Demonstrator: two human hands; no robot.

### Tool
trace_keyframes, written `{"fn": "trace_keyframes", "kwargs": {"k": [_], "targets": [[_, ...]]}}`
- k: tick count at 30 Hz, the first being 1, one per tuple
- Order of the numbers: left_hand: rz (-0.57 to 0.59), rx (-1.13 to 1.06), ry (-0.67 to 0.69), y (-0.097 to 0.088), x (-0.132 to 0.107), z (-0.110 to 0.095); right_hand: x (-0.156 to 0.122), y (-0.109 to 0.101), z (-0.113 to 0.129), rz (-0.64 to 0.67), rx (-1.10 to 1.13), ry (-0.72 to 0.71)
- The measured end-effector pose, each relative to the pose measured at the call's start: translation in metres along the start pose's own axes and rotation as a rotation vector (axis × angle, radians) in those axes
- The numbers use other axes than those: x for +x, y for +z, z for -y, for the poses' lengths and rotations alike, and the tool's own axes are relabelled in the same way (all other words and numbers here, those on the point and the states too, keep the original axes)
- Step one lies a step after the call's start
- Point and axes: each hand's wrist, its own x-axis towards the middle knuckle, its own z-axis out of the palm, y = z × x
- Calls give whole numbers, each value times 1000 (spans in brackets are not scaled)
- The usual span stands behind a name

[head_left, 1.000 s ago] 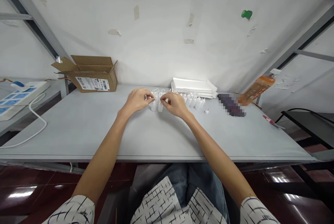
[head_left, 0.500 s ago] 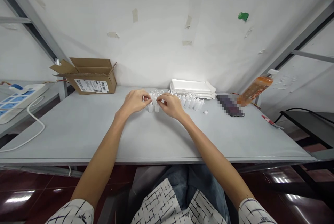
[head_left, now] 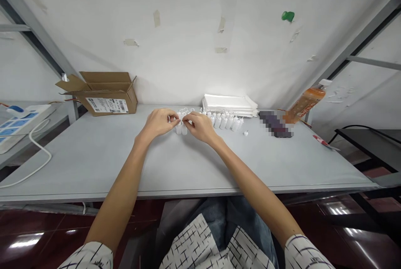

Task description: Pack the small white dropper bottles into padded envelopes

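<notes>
My left hand (head_left: 159,122) and my right hand (head_left: 199,126) meet over the middle of the grey table (head_left: 94,156), fingers pinched together on small white plastic bottles (head_left: 181,128) that stand between them. A row of several more small white bottles (head_left: 226,121) stands just right of my right hand. One loose white cap (head_left: 246,133) lies on the table beyond that row. What exactly each fingertip grips is too small to see.
An open cardboard box (head_left: 102,92) sits at the back left. A stack of white sheets (head_left: 228,104) lies against the wall, a dark phone (head_left: 275,123) and an orange bottle (head_left: 305,102) to its right. A white power strip (head_left: 19,120) lies far left.
Both hands have drifted slightly left in the picture with the bottles still between them; the camera view has shifted a little. The pinch has not changed.
</notes>
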Motion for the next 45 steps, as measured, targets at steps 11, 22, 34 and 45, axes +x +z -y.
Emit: {"fn": "trace_keyframes", "kwargs": {"k": [11, 22, 34, 45], "targets": [[-96, -22, 63, 1, 0, 2, -2, 1, -1, -29, 35, 19], [-436, -115, 236, 3, -9, -25, -18, -36, -32, -242, 118, 14], [-345, -22, 384, 85, -34, -66, -99, -90, -141, -678, -161, 375], [-116, 76, 377, 98, -34, -70, -119, -111, -178, -696, -251, 621]]}}
